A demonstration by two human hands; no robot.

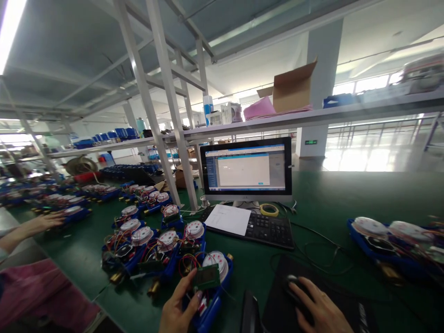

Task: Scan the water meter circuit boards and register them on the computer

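Circuit board (206,276) sits pinched in left hand (178,307); right hand (317,307) covers mouse (293,283).

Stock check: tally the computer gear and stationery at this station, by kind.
Monitor: 1
Keyboard: 1
Mouse: 1
Mouse pad: 1
Paper sheet: 1
Tape roll: 1
Total: 6

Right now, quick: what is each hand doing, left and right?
Left hand: closed, pinching a green circuit board between thumb and fingers.
Right hand: cupped over a black mouse, fingers curled on it.
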